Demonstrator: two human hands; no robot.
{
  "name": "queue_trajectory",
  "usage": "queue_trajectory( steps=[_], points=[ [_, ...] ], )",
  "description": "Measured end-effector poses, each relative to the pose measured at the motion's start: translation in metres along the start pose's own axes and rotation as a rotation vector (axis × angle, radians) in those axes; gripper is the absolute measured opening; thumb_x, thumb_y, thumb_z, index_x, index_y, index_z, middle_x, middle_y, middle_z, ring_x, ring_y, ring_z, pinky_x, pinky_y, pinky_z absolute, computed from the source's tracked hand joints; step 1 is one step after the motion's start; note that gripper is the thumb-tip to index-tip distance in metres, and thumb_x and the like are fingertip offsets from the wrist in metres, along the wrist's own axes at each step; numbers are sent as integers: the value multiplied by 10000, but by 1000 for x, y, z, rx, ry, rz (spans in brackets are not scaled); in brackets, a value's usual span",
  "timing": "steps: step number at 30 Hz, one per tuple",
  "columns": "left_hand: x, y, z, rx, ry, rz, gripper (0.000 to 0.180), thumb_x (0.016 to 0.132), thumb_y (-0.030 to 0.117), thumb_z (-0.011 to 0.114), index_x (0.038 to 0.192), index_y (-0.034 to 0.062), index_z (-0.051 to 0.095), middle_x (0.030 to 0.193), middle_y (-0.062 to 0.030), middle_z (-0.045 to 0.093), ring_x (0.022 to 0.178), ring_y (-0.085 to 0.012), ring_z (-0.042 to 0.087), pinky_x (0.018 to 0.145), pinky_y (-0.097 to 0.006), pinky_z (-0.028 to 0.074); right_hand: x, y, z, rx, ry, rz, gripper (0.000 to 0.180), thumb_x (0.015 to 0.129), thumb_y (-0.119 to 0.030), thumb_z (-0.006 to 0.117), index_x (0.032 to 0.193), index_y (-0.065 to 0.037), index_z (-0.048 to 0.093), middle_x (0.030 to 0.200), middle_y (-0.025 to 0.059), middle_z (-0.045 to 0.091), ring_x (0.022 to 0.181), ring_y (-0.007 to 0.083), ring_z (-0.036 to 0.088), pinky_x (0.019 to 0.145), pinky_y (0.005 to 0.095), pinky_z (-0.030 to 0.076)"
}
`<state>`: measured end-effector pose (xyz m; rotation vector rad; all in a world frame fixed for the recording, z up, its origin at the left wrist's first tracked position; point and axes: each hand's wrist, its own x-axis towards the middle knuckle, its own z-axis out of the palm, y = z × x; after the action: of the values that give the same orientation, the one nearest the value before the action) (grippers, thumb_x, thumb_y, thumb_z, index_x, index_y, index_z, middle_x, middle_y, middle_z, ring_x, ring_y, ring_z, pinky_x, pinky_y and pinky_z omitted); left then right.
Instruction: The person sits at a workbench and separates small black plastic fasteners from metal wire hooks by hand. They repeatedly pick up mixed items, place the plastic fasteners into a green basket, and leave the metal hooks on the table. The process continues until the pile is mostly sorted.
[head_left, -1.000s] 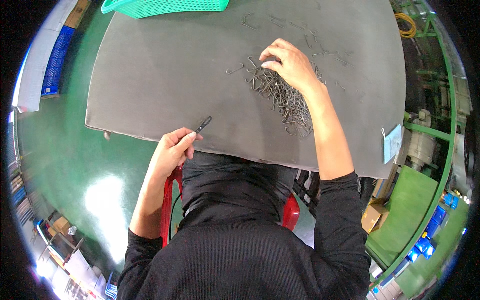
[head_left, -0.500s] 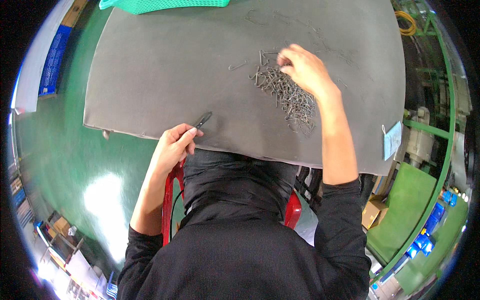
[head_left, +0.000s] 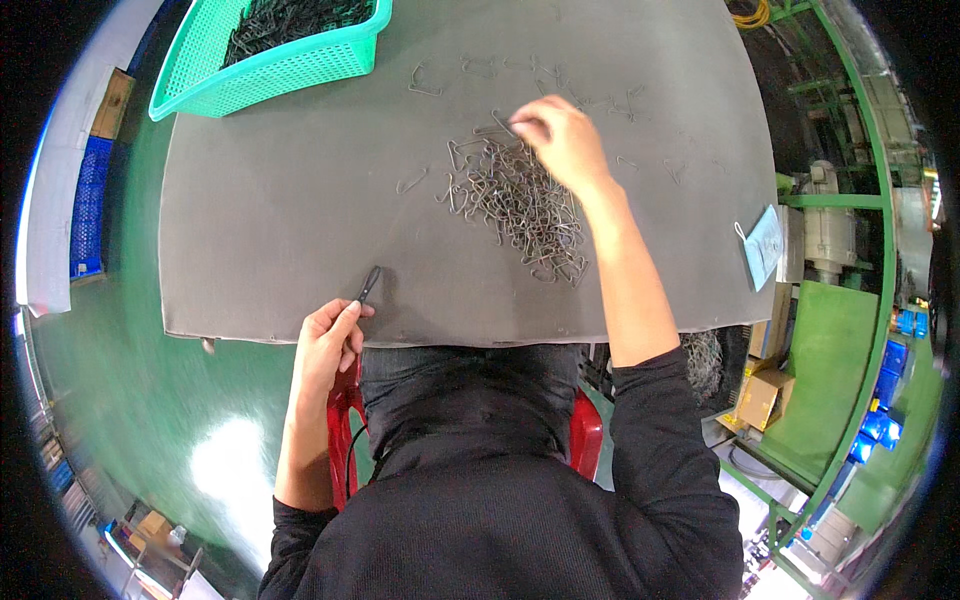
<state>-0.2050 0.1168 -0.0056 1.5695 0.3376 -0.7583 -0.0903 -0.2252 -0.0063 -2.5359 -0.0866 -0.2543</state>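
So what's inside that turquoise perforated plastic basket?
Thin black pieces lie heaped in the basket; whatever is beneath them is covered, and the frame cuts off the far end.

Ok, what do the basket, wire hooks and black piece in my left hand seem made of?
Green basket: likely moulded plastic, slightly glossy, with an even grid of holes. Wire hooks: probably metal, grey with dull glints, thin and bent. Slim black piece in your left hand: smooth-looking, plastic or coated metal; can't tell which.

The hooks (head_left: 525, 205) are grey, the basket (head_left: 300, 70) turquoise.
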Motion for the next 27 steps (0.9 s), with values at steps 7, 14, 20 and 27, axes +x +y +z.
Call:
queue_trajectory(
  steps=[7, 14, 20, 27],
  points=[
    [-2, 9, 1, 21, 10, -48, 235, 906, 223, 492, 895, 22, 612, 515, 16, 468, 342, -38, 344, 333, -185, 257, 8, 54, -28, -4, 269, 139, 117, 773, -151, 622, 848, -62, 638, 834, 81, 625, 757, 210, 608, 693, 303, 469],
    [-4, 13, -3, -21, 16, -111, 230, 892, 212, 501, 873, 16, 620, 519, 13, 482, 376, -41, 366, 350, -198, 273, 112, -49, -13, 194, 386, -216, 86, 789, -88, 606, 864, -51, 627, 820, 80, 612, 726, 201, 600, 661, 286, 466],
    [0, 7, -6, 14, -20, -61, 248, 885, 223, 505, 874, 10, 631, 529, 4, 503, 402, -56, 426, 372, -223, 332, 244, -138, 54, -327, -208, -435, 138, 781, -164, 541, 851, -90, 633, 928, 84, 627, 878, 295, 598, 724, 394, 486],
    [-3, 4, -11, -53, -37, -73, 265, 887, 232, 511, 913, -5, 625, 552, -12, 537, 406, -61, 446, 389, -227, 364, 302, -147, 126, -809, -702, -248, 351, 712, -339, 709, 909, -52, 672, 954, 150, 640, 914, 304, 604, 771, 410, 487]
  ],
)
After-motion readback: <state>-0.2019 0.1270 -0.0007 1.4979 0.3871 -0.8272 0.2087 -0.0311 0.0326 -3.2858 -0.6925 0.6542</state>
